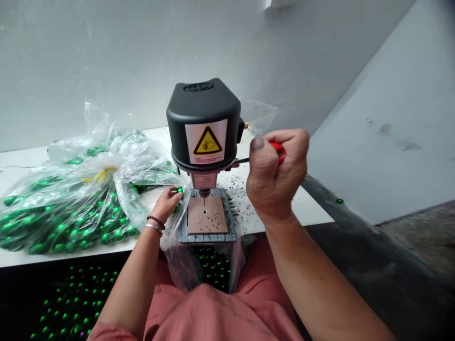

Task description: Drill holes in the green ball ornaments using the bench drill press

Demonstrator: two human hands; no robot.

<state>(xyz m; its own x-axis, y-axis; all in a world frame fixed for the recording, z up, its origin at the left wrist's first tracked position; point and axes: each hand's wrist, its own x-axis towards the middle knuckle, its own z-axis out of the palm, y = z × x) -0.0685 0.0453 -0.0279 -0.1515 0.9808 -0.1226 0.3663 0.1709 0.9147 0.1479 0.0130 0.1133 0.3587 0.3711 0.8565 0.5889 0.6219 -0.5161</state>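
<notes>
Bead bag (71, 199) crowds the drill (204, 142); your left hand (166, 203) pinches a glossy green bead (180, 190), right hand (275, 177) clamped on the red-knobbed lever (279, 150).

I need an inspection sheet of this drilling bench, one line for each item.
Surface: white table, black chips scattered by the drill.
Job's things: small bench drill; brown plate with one hole; green bead.
Clutter: plastic bag of green beads; more beads below the table.
Grips: left hand pinches the green bead; right hand closed on the red lever knob.
Cables: nothing seen.
Surroundings: grey walls; one bead on the ledge.
</notes>
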